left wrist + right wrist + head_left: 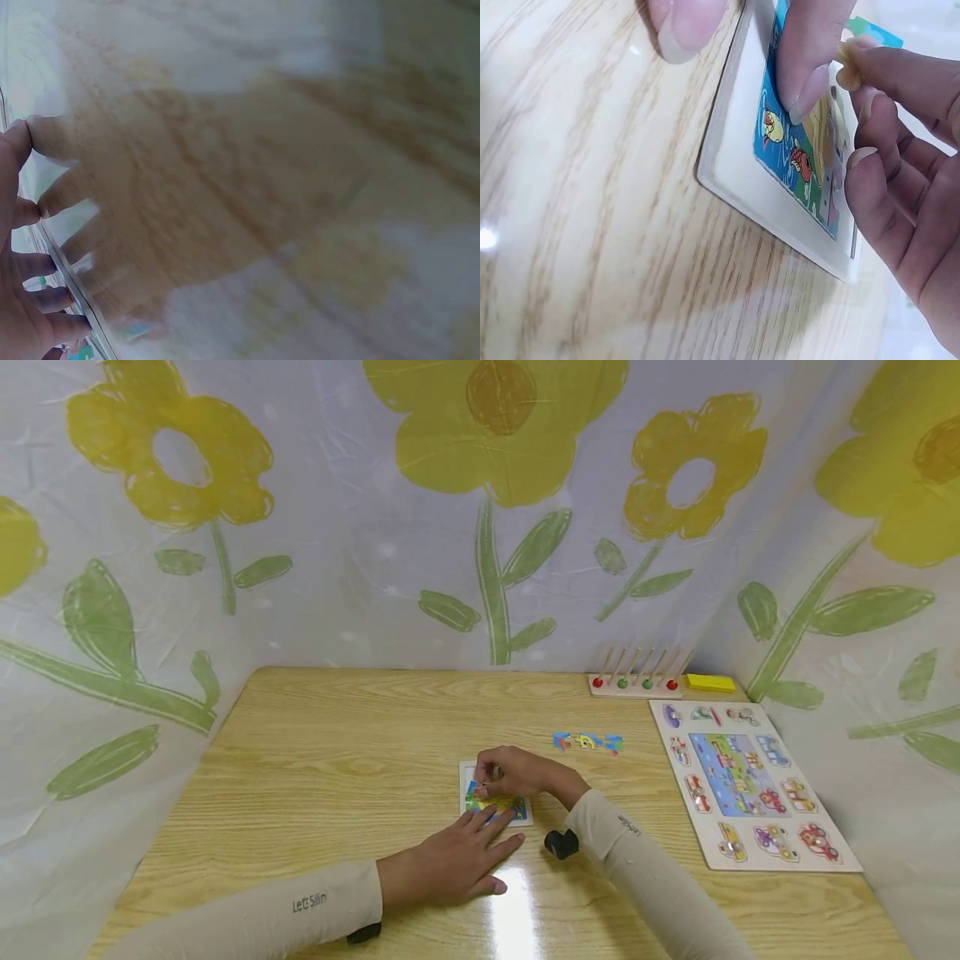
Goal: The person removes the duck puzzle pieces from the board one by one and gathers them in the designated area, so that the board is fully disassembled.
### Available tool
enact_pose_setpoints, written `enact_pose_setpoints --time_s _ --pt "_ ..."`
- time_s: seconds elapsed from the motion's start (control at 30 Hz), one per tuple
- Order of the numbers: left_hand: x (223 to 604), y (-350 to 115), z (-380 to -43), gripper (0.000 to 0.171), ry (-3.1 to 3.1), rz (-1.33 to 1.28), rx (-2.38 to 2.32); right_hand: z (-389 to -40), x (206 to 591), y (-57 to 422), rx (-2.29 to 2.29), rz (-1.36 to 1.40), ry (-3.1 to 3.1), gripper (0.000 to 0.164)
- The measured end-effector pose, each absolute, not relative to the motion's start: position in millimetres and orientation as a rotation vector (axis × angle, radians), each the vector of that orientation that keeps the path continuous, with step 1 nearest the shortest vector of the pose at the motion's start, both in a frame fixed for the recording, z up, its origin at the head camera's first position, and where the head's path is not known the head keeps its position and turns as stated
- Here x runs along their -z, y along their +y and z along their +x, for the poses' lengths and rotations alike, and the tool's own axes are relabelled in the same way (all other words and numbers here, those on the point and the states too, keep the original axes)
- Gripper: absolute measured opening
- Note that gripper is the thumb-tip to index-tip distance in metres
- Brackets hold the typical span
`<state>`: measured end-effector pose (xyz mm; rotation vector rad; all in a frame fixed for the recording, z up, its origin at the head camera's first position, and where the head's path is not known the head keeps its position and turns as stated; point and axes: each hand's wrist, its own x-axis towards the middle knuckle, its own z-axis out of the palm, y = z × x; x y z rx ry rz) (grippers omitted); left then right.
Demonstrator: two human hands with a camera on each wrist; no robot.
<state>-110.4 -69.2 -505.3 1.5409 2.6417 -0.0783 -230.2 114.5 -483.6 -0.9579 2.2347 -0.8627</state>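
A small jigsaw puzzle in a white frame [463,772] lies on the table in front of me, its colourful pieces partly covered by both hands. My left hand [450,864] rests with spread, straight fingers on the puzzle's near side. From above, my right hand [517,772] pinches a puzzle piece [847,75] between thumb and index finger, over the far left part of the picture. That piece shows a rounded yellow edge in the right wrist view. Printed fish show on the blue assembled part [772,129] beside a left fingertip.
Several loose puzzle pieces [588,742] lie beyond the right hand. To the right is a large vehicle puzzle board [701,839]. A pegged bead stand [635,692] and a yellow block [710,683] stand at the back right. Flowered cloth [337,568] surrounds the table.
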Motion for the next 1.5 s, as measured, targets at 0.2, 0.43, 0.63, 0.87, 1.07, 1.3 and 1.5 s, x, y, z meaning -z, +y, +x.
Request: enact_pose_setpoints --time_s 0.2,0.43,0.63,0.87,1.07,1.3,1.5 --pt "505 -69 -110 0.064 2.633 1.527 0.052 -230 486 114 0.866 -0.981 2.226 0.008" --pt "504 -68 -110 0.064 2.626 1.511 0.074 -230 486 114 0.830 -0.978 2.244 0.006" --pt "504 -69 -110 0.064 2.625 1.506 0.077 -230 484 117 0.856 -1.002 2.242 0.008" --pt "506 -70 -111 0.065 2.622 1.507 0.062 -231 480 123 0.949 -0.987 2.195 0.008" --pt "508 -70 -111 0.065 2.640 1.525 0.065 -232 478 127 1.058 -0.883 2.144 0.007" --pt "509 -70 -111 0.064 2.645 1.514 0.047 -232 476 131 1.100 -0.892 2.156 0.006" --pt "509 -70 -110 0.064 2.636 1.503 0.032 -231 479 138 1.115 -0.913 2.160 0.009"
